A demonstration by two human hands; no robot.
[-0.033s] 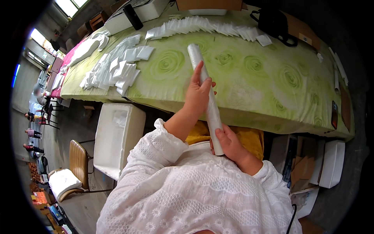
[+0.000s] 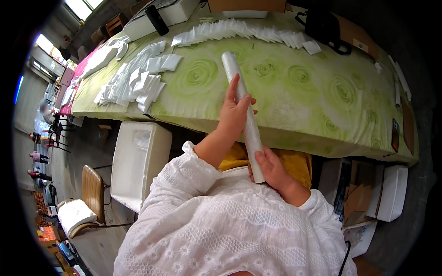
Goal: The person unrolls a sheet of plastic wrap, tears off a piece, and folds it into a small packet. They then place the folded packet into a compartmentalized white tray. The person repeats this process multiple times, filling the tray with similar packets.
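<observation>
Both my hands hold a long roll of whitish plastic film (image 2: 252, 133), which slants from over the table down toward my lap. My left hand (image 2: 235, 110) wraps the upper half, its index finger stretched along the roll and the thumb across it. Around the lower end closes my right hand (image 2: 272, 170), thumb on top; its other fingers are mostly hidden. Beyond the roll, a row of overlapping flat white packets (image 2: 216, 31) curves across the green flowered tablecloth (image 2: 276, 110). A looser pile of similar packets (image 2: 147, 87) lies to the left.
A white foam box (image 2: 159, 158) stands below the table edge at left, near a brown chair (image 2: 92, 188). Toward the back are a black cylinder (image 2: 156, 20) and a black bag (image 2: 322, 30). A phone (image 2: 395, 135) lies at the right edge; boxes (image 2: 391, 193) sit below.
</observation>
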